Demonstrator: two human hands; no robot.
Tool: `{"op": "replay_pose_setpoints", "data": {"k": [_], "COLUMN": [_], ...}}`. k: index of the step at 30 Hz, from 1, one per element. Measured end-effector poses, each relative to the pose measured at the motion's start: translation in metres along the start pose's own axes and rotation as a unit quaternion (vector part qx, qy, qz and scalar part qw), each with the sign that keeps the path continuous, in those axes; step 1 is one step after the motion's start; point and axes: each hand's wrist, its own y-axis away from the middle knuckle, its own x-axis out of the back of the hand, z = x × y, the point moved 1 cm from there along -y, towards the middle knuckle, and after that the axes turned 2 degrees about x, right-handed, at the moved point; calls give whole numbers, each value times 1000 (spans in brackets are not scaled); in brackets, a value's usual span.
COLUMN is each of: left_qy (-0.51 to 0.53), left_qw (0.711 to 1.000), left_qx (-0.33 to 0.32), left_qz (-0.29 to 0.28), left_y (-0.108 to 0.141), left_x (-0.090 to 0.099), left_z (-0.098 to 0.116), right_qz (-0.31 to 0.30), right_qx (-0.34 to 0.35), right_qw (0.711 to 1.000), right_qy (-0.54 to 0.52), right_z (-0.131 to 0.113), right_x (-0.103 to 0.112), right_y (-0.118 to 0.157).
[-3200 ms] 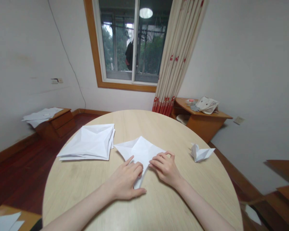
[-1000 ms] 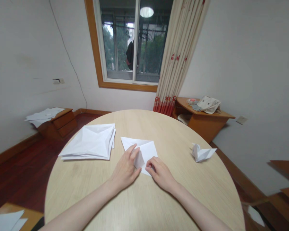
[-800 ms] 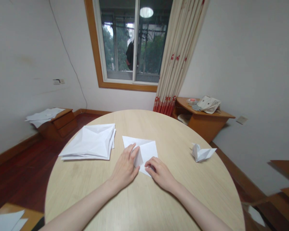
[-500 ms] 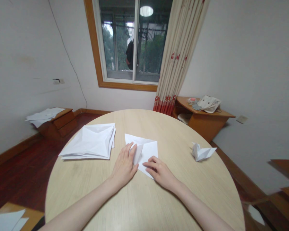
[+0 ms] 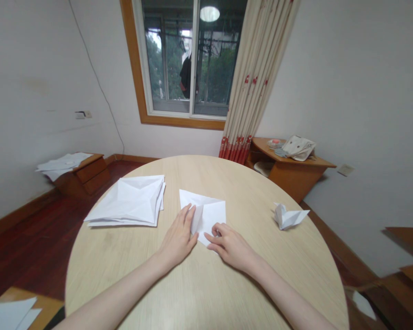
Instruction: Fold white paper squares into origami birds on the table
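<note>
A partly folded white paper (image 5: 214,213) lies on the round wooden table (image 5: 206,293), a raised flap standing near its left side. My left hand (image 5: 181,233) rests on the paper's left part, fingers stretched out beside the flap. On the lower right part of the paper is my right hand (image 5: 229,243), its index finger and thumb a little apart and the other fingers curled. It covers the paper's lower right corner.
A stack of creased white sheets (image 5: 127,201) lies at the table's left. A folded paper figure (image 5: 288,217) stands at the right. Beyond the table are a small drawer cabinet (image 5: 92,174) and a corner desk (image 5: 296,176) with a bag.
My right hand has curled its fingers slightly and shifted a little at the paper's lower right. My left hand has barely moved.
</note>
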Motion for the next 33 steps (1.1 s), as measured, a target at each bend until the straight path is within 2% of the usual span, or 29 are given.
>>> {"op": "replay_pose_setpoints", "data": {"k": [9,17,25,29,33], "left_qy": [20,-33,-65,-62,-56], "left_qw": [1000,999,997,997,998], "left_qx": [6,7,28,32,34], "left_qz": [-17,-6,-13,-14,-11], "left_y": [0,-2,-5,-6,-6], "left_x": [0,-1,-4,-4,-3], "left_z": [-1,-2,-12,-14,-15], "right_qz": [1,12,41,36,13], "right_qx": [-5,-12,-13,-47,-56], "right_qw": [1000,1000,999,998,998], "right_qy": [-8,5,3,-4,39], "right_z": [1,1,2,-3,-6], "right_x": [1,1,-10,-15,-17], "right_y": [1,0,-12,-19,-23]}}
